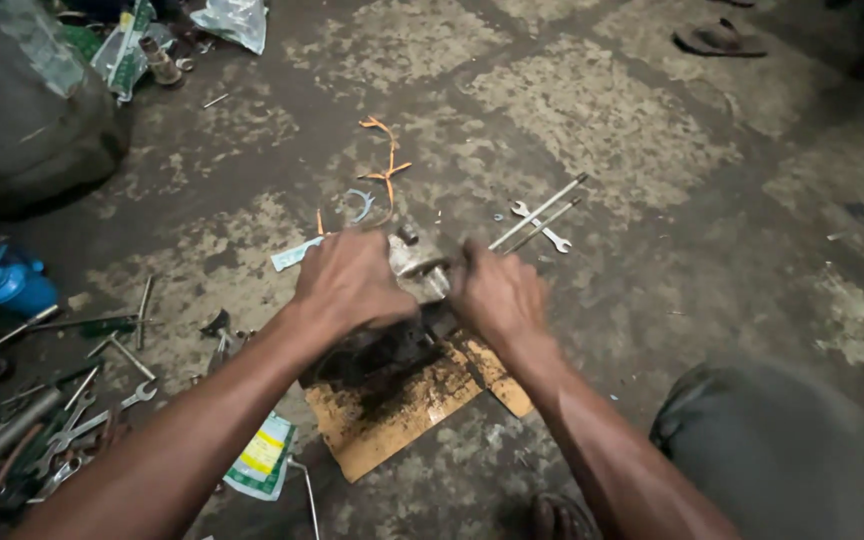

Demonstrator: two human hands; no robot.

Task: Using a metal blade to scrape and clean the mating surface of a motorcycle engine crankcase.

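My left hand (pixel 350 282) and my right hand (pixel 497 293) both close around a greasy grey metal part (pixel 420 265) held low over an oil-stained piece of cardboard (pixel 392 410) on the floor. The part shows between the two hands; most of it is hidden by my fingers. A dark, oily lump (pixel 377 352) of the same assembly sits under my left wrist on the cardboard.
Two long metal rods (pixel 537 215) and a small spanner (pixel 542 228) lie just beyond the hands. Several spanners and tools (pixel 72 420) are heaped at the left, near a blue oil can (pixel 12 285). A tyre (pixel 22 110) lies far left, a sandal (pixel 720 40) top right, and my knee (pixel 772 440) is at the right.
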